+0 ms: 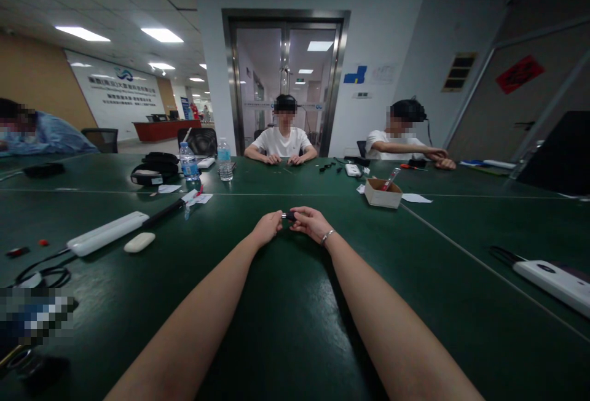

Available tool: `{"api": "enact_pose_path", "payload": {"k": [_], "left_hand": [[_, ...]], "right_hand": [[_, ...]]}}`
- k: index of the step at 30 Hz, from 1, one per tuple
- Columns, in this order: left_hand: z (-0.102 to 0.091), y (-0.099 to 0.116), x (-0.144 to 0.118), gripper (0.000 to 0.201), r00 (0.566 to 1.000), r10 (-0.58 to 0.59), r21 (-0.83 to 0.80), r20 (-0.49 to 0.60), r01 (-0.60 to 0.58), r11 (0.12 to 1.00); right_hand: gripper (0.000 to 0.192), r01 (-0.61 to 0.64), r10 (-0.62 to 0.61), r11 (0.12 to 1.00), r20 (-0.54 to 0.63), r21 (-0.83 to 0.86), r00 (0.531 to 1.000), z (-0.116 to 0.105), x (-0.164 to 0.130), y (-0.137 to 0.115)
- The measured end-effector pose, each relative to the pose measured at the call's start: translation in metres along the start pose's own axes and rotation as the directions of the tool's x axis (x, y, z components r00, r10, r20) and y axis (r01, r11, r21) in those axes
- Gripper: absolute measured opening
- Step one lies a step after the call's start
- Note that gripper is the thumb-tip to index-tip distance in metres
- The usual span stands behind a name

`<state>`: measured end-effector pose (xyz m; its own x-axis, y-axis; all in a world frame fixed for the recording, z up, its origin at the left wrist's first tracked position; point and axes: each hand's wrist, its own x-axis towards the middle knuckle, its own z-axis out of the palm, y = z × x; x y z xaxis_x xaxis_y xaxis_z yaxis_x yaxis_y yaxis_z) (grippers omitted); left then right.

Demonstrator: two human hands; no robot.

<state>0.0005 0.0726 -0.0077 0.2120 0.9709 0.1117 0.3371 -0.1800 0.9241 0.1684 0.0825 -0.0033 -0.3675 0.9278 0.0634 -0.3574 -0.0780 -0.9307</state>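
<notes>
Small dark object (pixel 289 216), too tiny to identify, sits pinched between my left hand (pixel 268 227) and right hand (pixel 310 223), fingers closed narrowly around it, above the green table (pixel 286 315). Farther right stands a cardboard box (pixel 383 193); far left lies a white power strip (pixel 107 233).

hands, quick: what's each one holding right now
Left hand: closed on the small dark object.
Right hand: closed on the same object's other end.

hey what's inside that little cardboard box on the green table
A red-and-white stick-like item pokes out of the cardboard box, leaning on its rim. The box's front wall hides whatever else lies at the bottom.
</notes>
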Motion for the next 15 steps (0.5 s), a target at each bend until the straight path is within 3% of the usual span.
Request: {"api": "enact_pose_path", "payload": {"k": [15], "left_hand": [[-0.01,0.001,0.005,0.042,0.993,-0.058,-0.157,0.098,0.073,0.985]], "right_hand": [[0.031,0.054,-0.053,0.998,0.094,-0.013,0.994,-0.001,0.001,-0.001]]}}
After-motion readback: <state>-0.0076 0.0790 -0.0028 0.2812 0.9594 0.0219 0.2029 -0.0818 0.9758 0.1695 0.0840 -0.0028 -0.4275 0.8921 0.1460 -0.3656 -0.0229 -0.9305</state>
